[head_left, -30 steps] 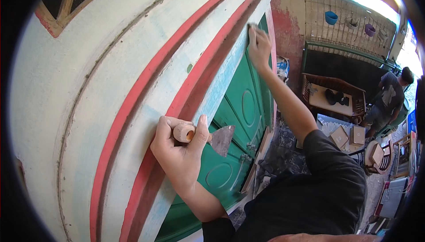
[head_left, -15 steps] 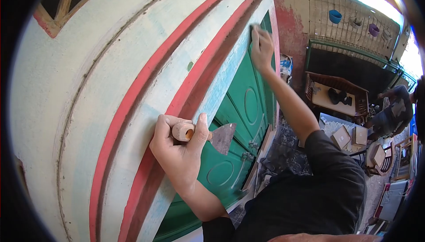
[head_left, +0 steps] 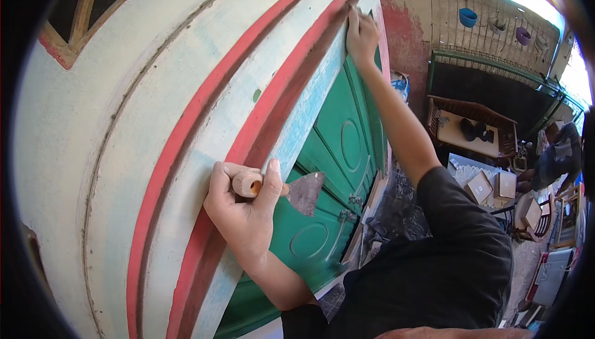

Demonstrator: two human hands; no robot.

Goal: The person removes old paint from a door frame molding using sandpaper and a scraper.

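My left hand (head_left: 243, 215) is closed around the wooden handle of a putty knife (head_left: 306, 194). The metal blade points right, in front of the green door (head_left: 338, 134). The knuckles of that hand rest by the red-edged moulding (head_left: 263, 116). Higher up, my right hand (head_left: 363, 36) is closed at the far end of the white and light-blue door frame (head_left: 310, 113). Its fingertips meet the brown recessed side of the moulding. Whatever is between those fingers, if anything, is too small and blurred to name.
The cream wall (head_left: 80, 153) fills the left side. At right are a wooden bench (head_left: 474, 131) with dark items, a cloth-covered table (head_left: 462, 168) with boxes, a chair (head_left: 542, 221) and another person (head_left: 558, 153). Pots, including a blue one (head_left: 468, 17), hang on a wire grille.
My right hand has moved up along the frame, toward the red moulding. My left hand, still holding the putty knife, appears slightly further left. The person at right has bent lower.
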